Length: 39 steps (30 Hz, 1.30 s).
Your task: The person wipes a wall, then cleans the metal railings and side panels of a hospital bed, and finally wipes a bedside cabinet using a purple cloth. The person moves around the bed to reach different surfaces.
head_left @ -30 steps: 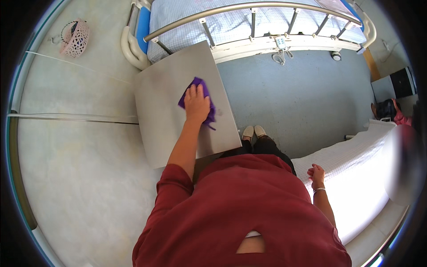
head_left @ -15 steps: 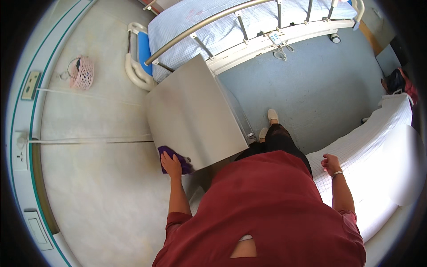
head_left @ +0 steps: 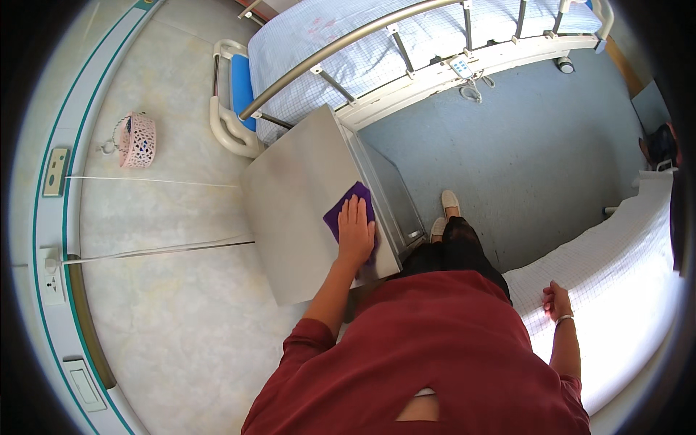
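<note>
My left hand [head_left: 355,230] holds a purple cloth [head_left: 336,217] pressed down on the metal top of a bedside cabinet [head_left: 290,210]. Its fingers lie along the cloth, close to the cabinet's right edge. The cloth's corners show around the fingers; the part beneath the palm is hidden. Off to the right, my right hand [head_left: 557,301] hangs in front of a white checked bed sheet [head_left: 609,254], a band at its wrist. Its fingers are loosely curled, with nothing visible in them.
A bed with a metal side rail [head_left: 348,38] and a blue-and-cream headboard [head_left: 239,90] stands beyond the cabinet. A hand control [head_left: 461,68] hangs on its frame. On the left wall are a pink basket [head_left: 138,140], a thin cable [head_left: 156,253] and a socket panel [head_left: 52,279].
My left hand has slid the purple cloth from the cabinet's near left corner across to its right edge. The right hand stays beside the white bed. The view has shifted slightly.
</note>
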Available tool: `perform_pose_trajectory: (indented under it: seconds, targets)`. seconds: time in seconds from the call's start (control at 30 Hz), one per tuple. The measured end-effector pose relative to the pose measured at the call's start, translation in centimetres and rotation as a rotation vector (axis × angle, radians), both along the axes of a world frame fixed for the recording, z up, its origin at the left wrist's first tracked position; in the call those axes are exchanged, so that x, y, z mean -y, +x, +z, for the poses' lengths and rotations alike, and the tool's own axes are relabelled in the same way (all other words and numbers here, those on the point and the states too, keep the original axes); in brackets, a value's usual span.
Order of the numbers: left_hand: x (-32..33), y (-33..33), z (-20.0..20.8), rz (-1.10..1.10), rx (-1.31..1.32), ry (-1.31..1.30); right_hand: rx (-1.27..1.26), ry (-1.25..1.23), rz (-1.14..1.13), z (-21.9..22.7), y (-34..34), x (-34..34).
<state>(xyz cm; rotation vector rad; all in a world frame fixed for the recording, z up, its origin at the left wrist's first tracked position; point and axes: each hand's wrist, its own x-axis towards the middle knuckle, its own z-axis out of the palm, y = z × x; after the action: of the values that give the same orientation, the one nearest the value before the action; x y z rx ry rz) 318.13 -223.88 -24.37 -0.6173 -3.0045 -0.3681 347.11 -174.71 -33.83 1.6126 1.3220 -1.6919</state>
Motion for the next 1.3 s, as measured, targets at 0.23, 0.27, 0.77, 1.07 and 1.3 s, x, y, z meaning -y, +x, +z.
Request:
perform_pose_trajectory:
  seconds: [0.23, 0.27, 0.77, 1.07, 1.3]
  targets:
    - [-1.3, -9.7, -1.7, 0.153, -0.098, -0.052, 0.063, -0.013, -0.042, 0.2, -0.2, 0.0]
    - [-1.5, -11.5, -1.7, 0.169, -0.105, -0.053, 0.074, -0.009, -0.042, 0.3, -0.2, 0.1]
    - [0.3, -32.3, -1.4, 0.417, 0.169, -0.132, 0.193, -0.003, -0.083, -1.0, 0.6, -0.6]
    - [-1.2, -23.6, -2.7, 0.102, -0.158, -0.138, 0.301, 0.017, -0.011, -0.3, -1.5, -0.2]
    - [-3.3, -10.9, -0.7, -0.027, -0.023, -0.129, 0.196, -0.009, -0.028, -1.5, -0.8, -0.8]
